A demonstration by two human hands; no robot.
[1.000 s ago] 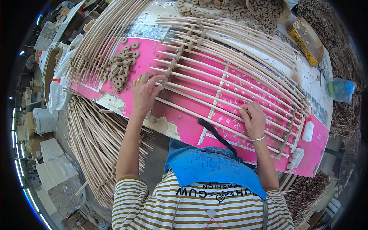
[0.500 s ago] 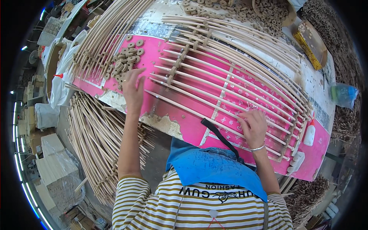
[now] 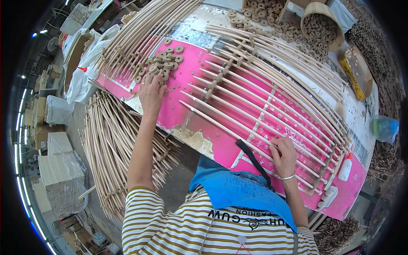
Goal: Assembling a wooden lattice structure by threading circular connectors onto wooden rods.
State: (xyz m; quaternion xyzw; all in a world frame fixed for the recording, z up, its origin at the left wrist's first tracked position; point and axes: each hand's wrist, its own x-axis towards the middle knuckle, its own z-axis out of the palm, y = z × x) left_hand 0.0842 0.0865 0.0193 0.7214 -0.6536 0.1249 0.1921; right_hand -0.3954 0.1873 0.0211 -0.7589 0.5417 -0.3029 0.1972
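My left hand (image 3: 151,94) reaches into the near edge of a pile of small brown wooden rings (image 3: 157,66); its thumb stands apart from bent fingers, and the fingertips are partly hidden among the rings. Over the near end of a row of pale tapered wooden rods (image 3: 238,112) is my right hand (image 3: 284,156), wearing a metal bangle. Its thumb and fingers are curled together; what lies between them is hidden. The rods lie side by side on the pink tabletop (image 3: 178,114), pointed ends to the left. Crosswise wooden strips (image 3: 219,76) carry rings along the rods.
More rods with rings (image 3: 123,51) lie at the far left, and a large bundle (image 3: 114,148) is below the table. A tub of rings (image 3: 321,29) is tipped over at the back. A glue bottle (image 3: 345,167) and a yellow box (image 3: 355,72) stand on the right.
My left hand has come down from above the rings onto the pile's near edge, its fingers bending. The right hand stays over the rods, curled. The whole view has shifted a little.
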